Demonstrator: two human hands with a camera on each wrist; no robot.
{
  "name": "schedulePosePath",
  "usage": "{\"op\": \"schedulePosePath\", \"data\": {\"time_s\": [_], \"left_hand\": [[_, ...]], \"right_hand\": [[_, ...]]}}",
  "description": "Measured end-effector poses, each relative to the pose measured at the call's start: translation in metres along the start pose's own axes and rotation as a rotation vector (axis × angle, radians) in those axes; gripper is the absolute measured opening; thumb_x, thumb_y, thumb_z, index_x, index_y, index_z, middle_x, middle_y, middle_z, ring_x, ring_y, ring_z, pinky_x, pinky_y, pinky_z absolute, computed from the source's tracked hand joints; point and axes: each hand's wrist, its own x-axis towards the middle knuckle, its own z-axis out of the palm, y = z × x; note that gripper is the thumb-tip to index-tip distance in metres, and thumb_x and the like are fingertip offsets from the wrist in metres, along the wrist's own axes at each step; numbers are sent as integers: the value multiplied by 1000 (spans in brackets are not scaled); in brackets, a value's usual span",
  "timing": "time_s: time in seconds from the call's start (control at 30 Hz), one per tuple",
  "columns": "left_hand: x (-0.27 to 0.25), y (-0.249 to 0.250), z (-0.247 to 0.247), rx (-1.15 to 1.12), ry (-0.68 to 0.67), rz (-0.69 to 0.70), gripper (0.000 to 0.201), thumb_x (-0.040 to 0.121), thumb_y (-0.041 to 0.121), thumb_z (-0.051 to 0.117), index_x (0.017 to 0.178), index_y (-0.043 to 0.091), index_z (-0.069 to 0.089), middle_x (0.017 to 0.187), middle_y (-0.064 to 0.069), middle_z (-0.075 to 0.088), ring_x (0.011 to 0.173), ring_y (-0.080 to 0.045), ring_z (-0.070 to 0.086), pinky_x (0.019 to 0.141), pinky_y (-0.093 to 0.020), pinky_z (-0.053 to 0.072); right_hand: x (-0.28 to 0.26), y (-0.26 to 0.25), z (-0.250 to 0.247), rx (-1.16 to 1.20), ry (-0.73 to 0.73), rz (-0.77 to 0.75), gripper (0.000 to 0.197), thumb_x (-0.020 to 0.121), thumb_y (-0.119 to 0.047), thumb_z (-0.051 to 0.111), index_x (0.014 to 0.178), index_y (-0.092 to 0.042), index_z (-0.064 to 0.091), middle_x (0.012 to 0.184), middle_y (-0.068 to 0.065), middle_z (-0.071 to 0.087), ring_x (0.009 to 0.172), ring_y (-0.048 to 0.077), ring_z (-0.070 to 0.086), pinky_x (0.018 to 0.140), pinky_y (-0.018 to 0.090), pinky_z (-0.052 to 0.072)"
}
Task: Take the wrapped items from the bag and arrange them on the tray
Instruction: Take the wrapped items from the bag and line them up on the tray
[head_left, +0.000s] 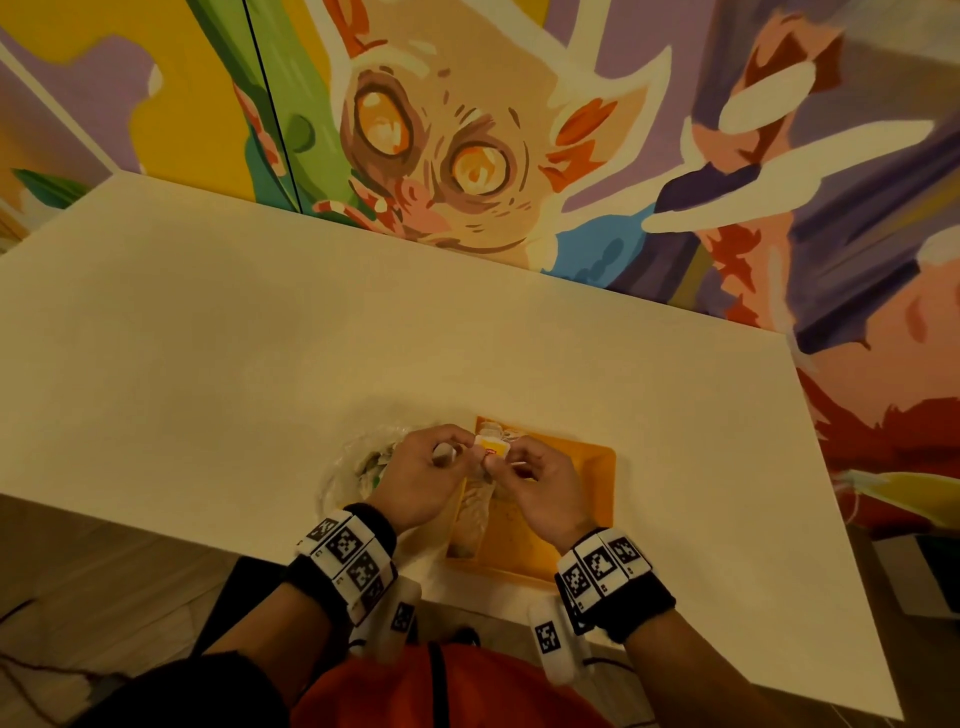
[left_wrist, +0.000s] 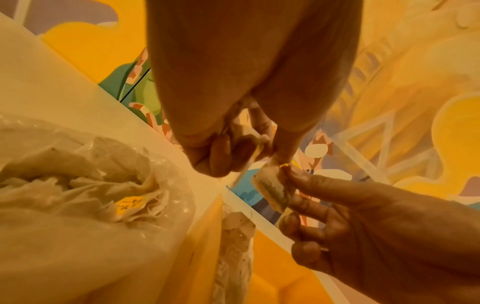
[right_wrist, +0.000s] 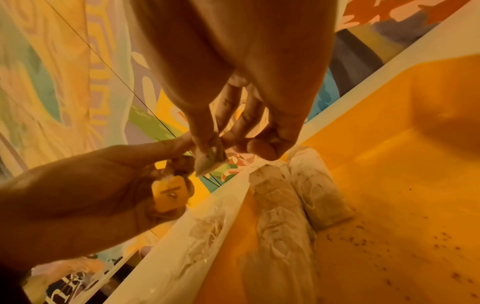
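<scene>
Both hands hold one small wrapped item (head_left: 491, 448) above the left rim of the orange tray (head_left: 582, 467). My right hand (head_left: 508, 460) pinches its pale pouch (right_wrist: 210, 158) between thumb and fingers. My left hand (head_left: 451, 453) curls around its yellow tag (right_wrist: 168, 193) end. Several wrapped items (head_left: 475, 506) lie in a row along the tray's left side (right_wrist: 280, 205). The clear plastic bag (head_left: 353, 462) sits just left of the tray, with more crumpled wrapped items (left_wrist: 85, 185) inside.
The cream table (head_left: 260, 338) stretches far and left of the hands. A painted wall (head_left: 467, 130) rises right behind its far edge. The right part of the tray floor (right_wrist: 389, 205) shows dark crumbs. The table's right edge (head_left: 831, 493) lies beyond the tray.
</scene>
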Motion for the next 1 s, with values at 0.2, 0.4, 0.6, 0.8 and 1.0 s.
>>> {"op": "schedulePosePath", "data": {"time_s": [0.2, 0.4, 0.6, 0.8, 1.0], "left_hand": [[-1, 4, 4, -31, -2, -80, 6, 91, 19, 66, 88, 21, 71, 82, 12, 66, 66, 6, 57, 64, -13, 41], [-6, 4, 1, -100, 105, -217, 8, 91, 17, 66, 92, 11, 71, 77, 9, 64, 55, 5, 55, 52, -26, 50], [-8, -3, -3, -86, 33, -282, 33, 76, -11, 65, 90, 18, 69, 58, 17, 57, 49, 0, 49, 53, -24, 44], [-11, -5, 0, -209, 4, -378, 20, 88, -1, 60, 96, 13, 71, 85, 1, 56, 65, -13, 56, 61, -27, 51], [-13, -8, -3, -403, -80, -418, 10, 93, -2, 57, 99, 2, 64, 89, -13, 65, 70, -21, 66, 63, -27, 54]], "right_hand": [[-2, 4, -1, -15, -33, -4, 21, 85, -12, 73, 72, -27, 66, 69, -17, 68, 67, -1, 62, 67, 16, 49], [4, 24, -17, -110, 47, 123, 12, 83, -16, 75, 77, -23, 67, 83, -6, 71, 75, 7, 66, 65, 17, 49], [11, 44, -32, -314, -17, 326, 14, 83, -16, 75, 90, -23, 64, 84, -4, 66, 71, 11, 60, 60, 25, 47], [19, 47, -26, -455, -106, 458, 16, 83, -19, 73, 75, -24, 61, 80, 9, 70, 75, 25, 68, 71, 43, 59], [26, 48, -17, -533, -90, 476, 23, 86, -26, 70, 66, -23, 59, 77, 10, 71, 75, 28, 71, 69, 38, 60]]}}
